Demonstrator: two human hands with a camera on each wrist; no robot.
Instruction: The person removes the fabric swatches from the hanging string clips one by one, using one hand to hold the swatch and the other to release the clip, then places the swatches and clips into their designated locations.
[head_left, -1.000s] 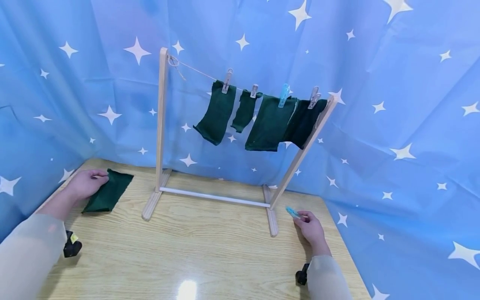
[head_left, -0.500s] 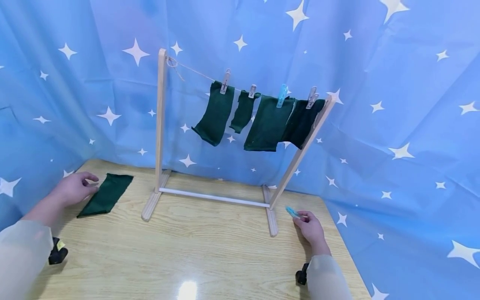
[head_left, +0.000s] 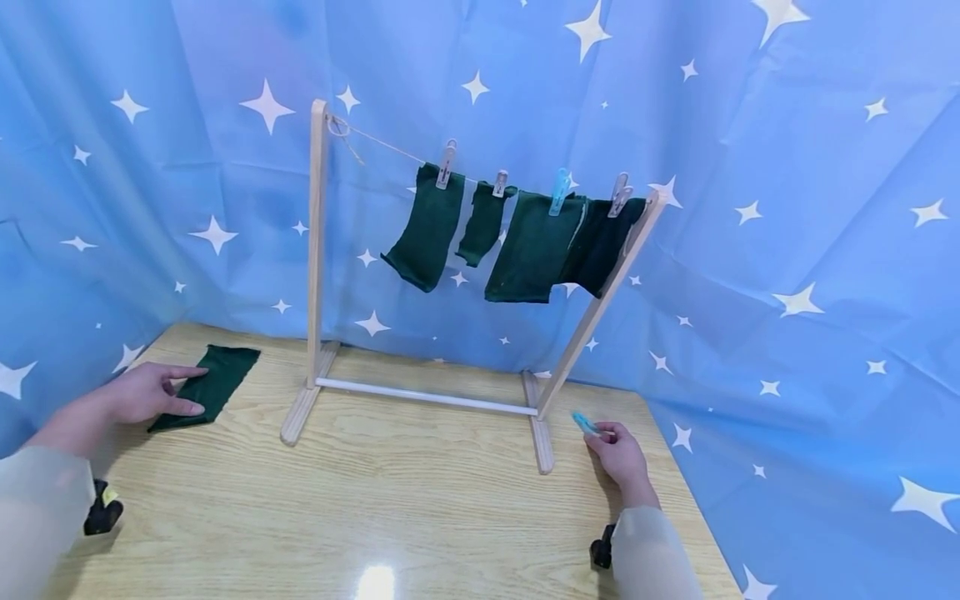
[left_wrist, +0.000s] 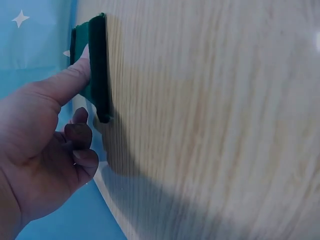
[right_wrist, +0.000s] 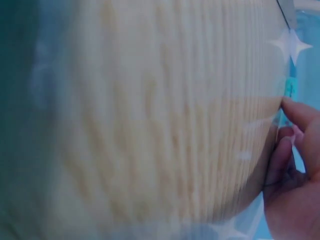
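A pale wood-grain tabletop (head_left: 420,500) meets a blue curtain printed with white stars (head_left: 180,175). The left hand (head_left: 150,396), half a second ago at its edge, now reaches over the dark green rectangular cloth (head_left: 228,368) lying left of the wooden drying rack (head_left: 317,250), thumb and forefinger spread. This suggests smoothing, not lifting. The right hand (head_left: 624,460) pinches a translucent blue plastic clothespin (head_left: 583,422).

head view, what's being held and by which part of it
The right hand holds the light blue clothespin by its near end. The left hand appears to hold nothing; its fingers are spread over the loose green cloth.
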